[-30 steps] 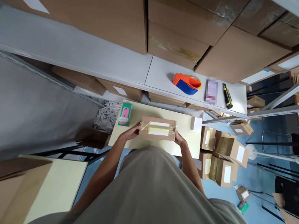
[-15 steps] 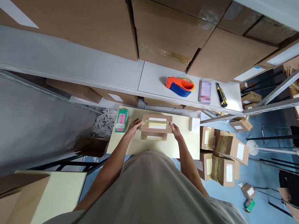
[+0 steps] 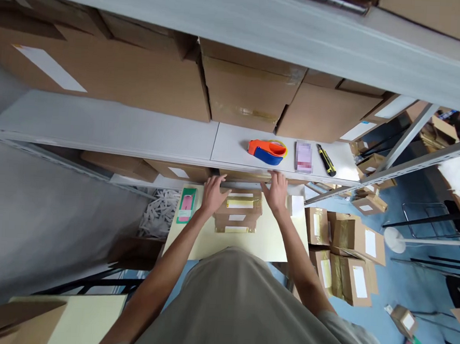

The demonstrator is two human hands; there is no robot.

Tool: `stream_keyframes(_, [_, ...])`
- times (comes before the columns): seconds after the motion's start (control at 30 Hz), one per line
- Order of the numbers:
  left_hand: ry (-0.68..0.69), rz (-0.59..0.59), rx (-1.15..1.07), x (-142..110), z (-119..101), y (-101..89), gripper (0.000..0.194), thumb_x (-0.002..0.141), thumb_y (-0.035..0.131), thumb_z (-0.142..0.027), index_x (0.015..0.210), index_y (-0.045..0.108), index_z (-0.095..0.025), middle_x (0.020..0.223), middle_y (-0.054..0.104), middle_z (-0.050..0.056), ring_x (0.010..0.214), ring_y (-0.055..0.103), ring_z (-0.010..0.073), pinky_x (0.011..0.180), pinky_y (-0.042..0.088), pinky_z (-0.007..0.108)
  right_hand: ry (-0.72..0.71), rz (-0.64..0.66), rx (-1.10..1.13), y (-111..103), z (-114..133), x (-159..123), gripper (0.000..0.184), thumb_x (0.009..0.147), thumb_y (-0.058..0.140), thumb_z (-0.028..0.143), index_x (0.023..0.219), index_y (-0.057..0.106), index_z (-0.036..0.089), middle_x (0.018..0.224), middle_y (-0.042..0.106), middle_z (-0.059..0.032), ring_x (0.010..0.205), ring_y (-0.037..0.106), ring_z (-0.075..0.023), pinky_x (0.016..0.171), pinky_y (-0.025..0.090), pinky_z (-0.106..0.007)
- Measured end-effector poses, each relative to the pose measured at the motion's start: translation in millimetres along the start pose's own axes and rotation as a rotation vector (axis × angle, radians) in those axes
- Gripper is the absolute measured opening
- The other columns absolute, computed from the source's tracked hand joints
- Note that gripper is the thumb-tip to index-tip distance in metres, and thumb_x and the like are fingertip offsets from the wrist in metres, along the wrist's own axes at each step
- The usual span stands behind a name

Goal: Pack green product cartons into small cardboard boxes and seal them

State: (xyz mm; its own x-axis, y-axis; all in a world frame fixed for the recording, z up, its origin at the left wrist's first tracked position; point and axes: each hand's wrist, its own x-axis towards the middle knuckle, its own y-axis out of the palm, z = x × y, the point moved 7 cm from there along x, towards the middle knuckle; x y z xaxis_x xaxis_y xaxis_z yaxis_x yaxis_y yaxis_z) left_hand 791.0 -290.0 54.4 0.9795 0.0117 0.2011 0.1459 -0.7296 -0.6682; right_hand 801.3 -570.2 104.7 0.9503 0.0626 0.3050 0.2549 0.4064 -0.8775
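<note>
A small taped cardboard box [image 3: 240, 203] with a white label sits on the pale yellow table [image 3: 267, 239], with more flat brown boxes stacked just under it toward me. My left hand [image 3: 214, 193] rests against the box's left end, fingers stretched forward. Over the right end lies my right hand [image 3: 276, 192], fingers extended toward the shelf edge. Both hands press on the box rather than wrap it.
On the white shelf [image 3: 139, 132] above the table lie an orange and blue tape dispenser [image 3: 266, 150], a small pink packet [image 3: 303, 157] and a yellow utility knife [image 3: 326, 160]. A green card [image 3: 186, 204] lies at the table's left. Labelled boxes [image 3: 355, 252] pile on the floor right.
The box went from held near my body to set farther forward on the stack. Both hands moved forward with it and flattened out; my view tilted up toward the shelf.
</note>
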Motion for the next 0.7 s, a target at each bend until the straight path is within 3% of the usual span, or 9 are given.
stream_keyframes(0.07, [0.097,-0.060,-0.007,22.8,-43.3,-5.3,0.053,0.094,0.085,-0.022,0.144,0.067,-0.027,0.118,0.076,0.009,0.118,0.069,0.0342,0.112,0.050,0.051,-0.055,-0.051,-0.072,-22.4,14.7,45.1,0.054,0.116,0.055,0.042,0.161,0.055,0.014,0.157,0.062,-0.0263,0.143,0.056,-0.0406,0.122,0.046,-0.058])
stream_keyframes(0.17, [0.201,-0.113,-0.093,45.1,-95.0,-7.7,0.053,0.096,0.085,-0.022,0.145,0.064,-0.026,0.105,0.075,0.005,0.109,0.070,0.0299,0.112,0.050,0.048,-0.054,0.066,-0.138,-25.1,19.6,102.1,0.057,0.110,0.063,0.037,0.155,0.055,0.003,0.150,0.065,-0.0317,0.141,0.057,-0.0428,0.124,0.043,-0.060])
stream_keyframes(0.27, [0.232,-0.099,-0.199,47.4,-119.5,-4.6,0.052,0.099,0.082,-0.022,0.146,0.062,-0.024,0.101,0.076,0.004,0.105,0.072,0.0280,0.113,0.050,0.048,-0.053,0.158,-0.070,-15.8,16.1,127.4,0.051,0.105,0.069,0.029,0.147,0.059,0.003,0.140,0.072,-0.0317,0.134,0.063,-0.0423,0.128,0.039,-0.062])
stream_keyframes(0.33, [0.210,-0.078,-0.280,38.2,-121.0,-2.6,0.049,0.101,0.078,-0.025,0.147,0.062,-0.023,0.102,0.078,0.006,0.107,0.074,0.0286,0.114,0.050,0.048,-0.024,0.171,0.043,-13.0,12.8,122.9,0.044,0.103,0.071,0.028,0.141,0.062,0.008,0.130,0.076,-0.0292,0.129,0.066,-0.0434,0.127,0.041,-0.064])
stream_keyframes(0.43, [0.135,-0.055,-0.417,10.4,-110.2,-2.7,0.039,0.105,0.071,-0.031,0.143,0.065,-0.023,0.112,0.083,0.010,0.111,0.076,0.0293,0.112,0.054,0.048,0.065,0.151,0.260,-15.0,14.0,83.4,0.044,0.105,0.073,0.044,0.137,0.061,0.017,0.125,0.077,-0.0248,0.123,0.070,-0.0464,0.118,0.050,-0.066])
stream_keyframes(0.57, [0.028,-0.049,-0.544,-48.6,-93.7,-7.5,0.028,0.104,0.073,-0.044,0.124,0.072,-0.024,0.115,0.083,0.010,0.108,0.078,0.0269,0.103,0.060,0.043,0.154,0.185,0.707,-11.1,38.8,-11.4,0.062,0.102,0.071,0.072,0.139,0.059,0.023,0.122,0.078,-0.0167,0.113,0.074,-0.0375,0.107,0.061,-0.055])
stream_keyframes(0.7, [-0.079,-0.033,-0.542,-111.7,-80.6,-9.7,0.027,0.105,0.072,-0.051,0.109,0.074,-0.025,0.109,0.081,0.008,0.101,0.076,0.0238,0.094,0.062,0.039,0.285,0.323,1.009,12.9,68.2,-99.5,0.068,0.098,0.070,0.080,0.136,0.064,0.023,0.118,0.080,-0.0124,0.108,0.075,-0.0310,0.102,0.065,-0.046])
